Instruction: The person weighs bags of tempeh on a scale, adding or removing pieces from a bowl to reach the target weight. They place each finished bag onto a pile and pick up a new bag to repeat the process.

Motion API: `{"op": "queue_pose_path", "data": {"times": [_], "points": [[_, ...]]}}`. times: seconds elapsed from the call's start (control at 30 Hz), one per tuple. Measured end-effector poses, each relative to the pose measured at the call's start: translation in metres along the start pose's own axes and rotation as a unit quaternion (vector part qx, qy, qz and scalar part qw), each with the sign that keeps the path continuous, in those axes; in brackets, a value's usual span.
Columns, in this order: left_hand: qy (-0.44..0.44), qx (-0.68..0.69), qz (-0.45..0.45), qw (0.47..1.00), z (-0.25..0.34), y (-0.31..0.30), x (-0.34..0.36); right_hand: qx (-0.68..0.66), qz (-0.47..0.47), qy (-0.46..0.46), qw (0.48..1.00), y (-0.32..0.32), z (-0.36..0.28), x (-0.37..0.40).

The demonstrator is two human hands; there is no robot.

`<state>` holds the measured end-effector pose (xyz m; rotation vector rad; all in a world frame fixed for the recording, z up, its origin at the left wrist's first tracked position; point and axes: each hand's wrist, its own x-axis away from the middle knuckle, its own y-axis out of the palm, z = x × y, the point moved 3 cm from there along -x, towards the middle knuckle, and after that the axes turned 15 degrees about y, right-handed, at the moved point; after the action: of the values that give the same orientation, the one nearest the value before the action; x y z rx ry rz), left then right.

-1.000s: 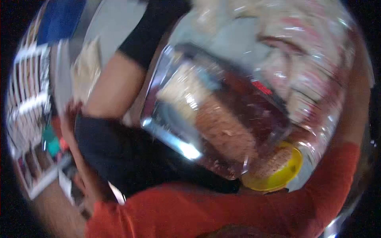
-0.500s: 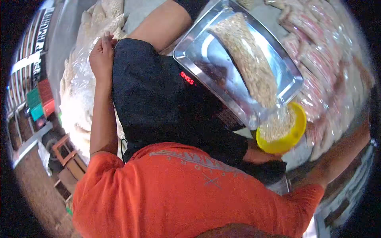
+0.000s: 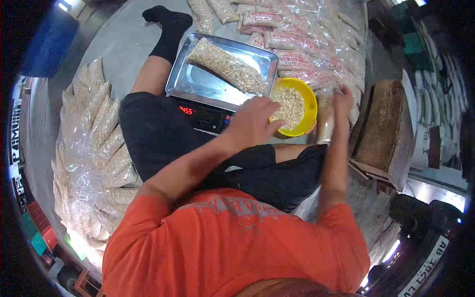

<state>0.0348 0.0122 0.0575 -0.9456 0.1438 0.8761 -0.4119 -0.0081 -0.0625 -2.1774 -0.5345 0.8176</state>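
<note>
My left hand [image 3: 255, 119] reaches over the left rim of a yellow bowl [image 3: 310, 123], thumb and fingers apart, with nothing visible in it. Pale small pieces [image 3: 289, 106] fill the bowl. To its right, my right hand [image 3: 342, 101] is at a filled clear plastic bag [image 3: 324, 116] and appears to grip it; its fingers are slightly blurred. Left of the bowl, another filled clear bag [image 3: 227, 67] lies across the metal tray [image 3: 185, 84] of a digital scale. The scale's red display [image 3: 186, 110] is lit.
Filled bags with red print [image 3: 297, 39] lie beyond the bowl. Another pile of filled bags [image 3: 94, 163] is on the floor at left. A brown wooden box [image 3: 380, 123] stands at right. My legs stretch around the scale.
My left hand has come from the far left to the bowl. My right arm, earlier stretched out to the far right, is now beside the bowl at a filled bag. The view has turned.
</note>
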Motion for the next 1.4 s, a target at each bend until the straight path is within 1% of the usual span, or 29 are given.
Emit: {"op": "queue_pose_path", "data": {"times": [0.07,0.1,0.13,0.17,0.2,0.23,0.27,0.3,0.33,0.37,0.4,0.43,0.5,0.53,0.57,0.63,0.7,0.73,0.77,0.83,0.97,1.07,1.13,1.17,1.23,1.27,1.3,1.37,1.4], "points": [[0.023,-0.047,0.027,0.998,0.006,0.026,-0.023,-0.049,-0.055,0.091,0.993,-0.023,-0.094,0.081],[0.001,-0.128,0.026,0.991,-0.002,0.037,-0.031,-0.214,-0.144,0.067,0.964,-0.013,-0.111,0.111],[-0.019,-0.206,0.025,0.978,-0.011,0.045,-0.036,-0.233,-0.227,0.061,0.943,-0.010,-0.128,0.136],[-0.008,-0.210,0.024,0.977,-0.022,0.050,-0.037,-0.302,-0.277,0.115,0.905,-0.013,-0.154,0.161],[-0.029,-0.175,-0.003,0.984,-0.038,0.052,-0.034,-0.253,-0.297,0.067,0.918,-0.029,-0.180,0.170],[-0.049,-0.141,-0.032,0.988,-0.049,0.053,-0.032,-0.290,-0.326,0.034,0.899,-0.027,-0.189,0.179],[-0.036,-0.143,-0.038,0.988,-0.052,0.051,-0.031,-0.325,-0.354,0.001,0.877,-0.027,-0.193,0.183],[-0.074,-0.058,0.031,0.995,-0.055,0.047,-0.024,-0.330,-0.346,0.006,0.878,-0.030,-0.191,0.180],[-0.112,0.026,0.098,0.988,-0.053,0.039,-0.021,-0.328,-0.366,-0.048,0.869,-0.034,-0.199,0.178],[-0.107,0.021,0.094,0.990,-0.048,0.034,-0.020,-0.325,-0.386,-0.106,0.857,-0.035,-0.207,0.177],[-0.182,0.064,0.121,0.974,-0.047,0.029,-0.016,-0.308,-0.402,-0.127,0.853,-0.030,-0.206,0.175],[-0.257,0.106,0.149,0.949,-0.046,0.022,-0.013,-0.314,-0.400,-0.131,0.851,-0.028,-0.208,0.173],[-0.250,0.119,0.152,0.949,-0.055,0.020,-0.008,-0.199,-0.369,-0.260,0.870,-0.026,-0.215,0.178],[-0.167,0.079,0.153,0.971,-0.055,0.022,-0.010,-0.140,-0.344,-0.268,0.889,-0.041,-0.226,0.181],[-0.085,0.041,0.152,0.984,-0.049,0.020,-0.014,-0.139,-0.343,-0.270,0.889,-0.047,-0.237,0.176],[-0.080,0.027,0.132,0.988,-0.049,0.020,-0.019,0.079,-0.394,-0.289,0.869,-0.043,-0.247,0.171],[-0.029,0.036,0.084,0.995,-0.053,0.019,-0.025,0.107,-0.391,-0.281,0.870,-0.006,-0.224,0.181],[-0.030,0.038,0.087,0.995,-0.060,0.017,-0.026,0.132,-0.387,-0.273,0.871,0.008,-0.216,0.184],[-0.035,0.014,0.098,0.994,-0.070,0.014,-0.025,0.134,-0.388,-0.275,0.870,-0.001,-0.223,0.184],[-0.040,-0.011,0.109,0.993,-0.089,0.006,-0.023,0.026,-0.360,-0.292,0.886,-0.021,-0.238,0.185],[-0.059,0.003,0.105,0.993,-0.107,0.000,-0.017,-0.012,-0.345,-0.314,0.885,-0.022,-0.236,0.186],[-0.060,-0.005,0.093,0.994,-0.107,0.001,-0.021,-0.015,-0.341,-0.298,0.892,-0.038,-0.227,0.174],[-0.076,-0.019,0.091,0.993,-0.107,0.003,-0.019,-0.083,-0.320,-0.267,0.905,-0.054,-0.212,0.164],[-0.069,-0.011,0.087,0.994,-0.104,0.003,-0.018,-0.076,-0.315,-0.260,0.910,-0.068,-0.212,0.162],[-0.078,0.020,0.138,0.987,-0.098,0.001,-0.014,-0.116,-0.239,-0.141,0.954,-0.098,-0.204,0.155],[-0.071,-0.004,0.147,0.987,-0.090,0.000,-0.014,-0.161,-0.186,-0.122,0.961,-0.094,-0.188,0.157],[-0.072,0.003,0.140,0.987,-0.078,0.003,-0.011,-0.155,-0.186,-0.114,0.963,-0.087,-0.173,0.162],[-0.057,-0.012,0.158,0.986,-0.049,0.001,0.003,0.067,-0.288,-0.126,0.947,-0.054,-0.144,0.177],[-0.006,-0.019,0.160,0.987,-0.040,0.009,0.014,0.085,-0.321,-0.031,0.943,-0.030,-0.118,0.170]]}}
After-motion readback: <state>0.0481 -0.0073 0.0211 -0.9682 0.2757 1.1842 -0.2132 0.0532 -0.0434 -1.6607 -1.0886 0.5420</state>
